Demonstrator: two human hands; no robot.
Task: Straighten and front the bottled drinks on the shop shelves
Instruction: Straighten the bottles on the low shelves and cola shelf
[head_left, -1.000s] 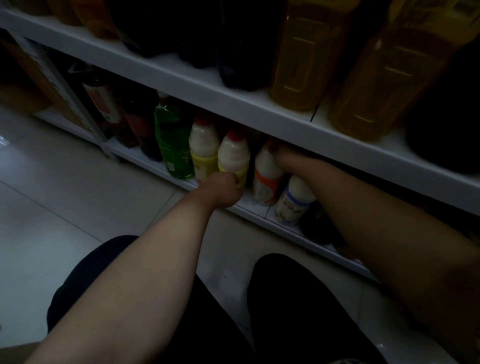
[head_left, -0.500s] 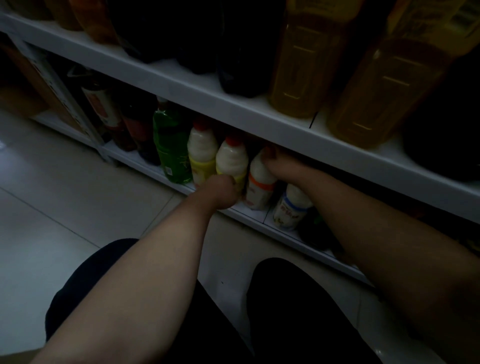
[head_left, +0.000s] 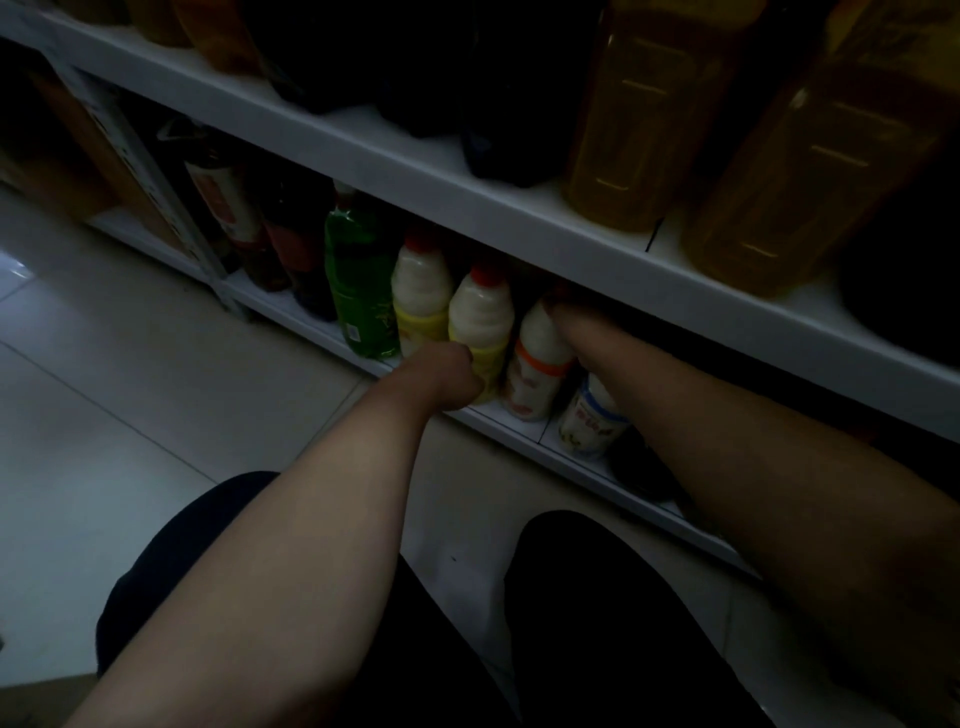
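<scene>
Dimly, left hand (head_left: 448, 375) clenched round yellow-labelled white plastic bottle with red cap (head_left: 480, 317), at front of white bottom shelf (head_left: 519, 418), right hand (head_left: 569, 325) atop neighbouring orange-banded white bottle (head_left: 535, 374), grip unclear in shadow

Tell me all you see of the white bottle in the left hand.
The bottle is milky white, seemingly plastic, with a red cap and yellow label round its lower half. It stands upright at the front of the bottom shelf, between a matching bottle and an orange-banded bottle. The left hand grips its labelled part.
</scene>
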